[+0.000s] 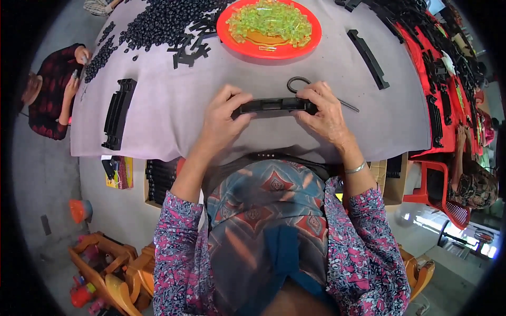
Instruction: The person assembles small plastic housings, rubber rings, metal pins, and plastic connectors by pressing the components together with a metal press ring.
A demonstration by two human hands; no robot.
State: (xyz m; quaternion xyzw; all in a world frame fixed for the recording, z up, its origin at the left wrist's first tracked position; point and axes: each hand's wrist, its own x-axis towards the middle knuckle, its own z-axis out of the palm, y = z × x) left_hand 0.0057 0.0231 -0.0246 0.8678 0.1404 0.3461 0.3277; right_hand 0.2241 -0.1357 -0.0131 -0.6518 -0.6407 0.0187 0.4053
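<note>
Both hands (274,113) grip the black bar (274,106) (one per end).

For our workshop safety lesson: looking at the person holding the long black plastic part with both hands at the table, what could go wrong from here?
1. The long black part is held only at its ends by the left hand and right hand; it might twist or slip.
2. The hooked metal tool lies right behind the right hand's fingers and could snag them.
3. The heaped red plate sits close ahead; a forward reach might scatter its green pieces.

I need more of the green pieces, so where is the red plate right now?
In the head view, the red plate sits at the table's far edge, just left of centre, beyond both hands and right of the pile of black pieces.
</note>
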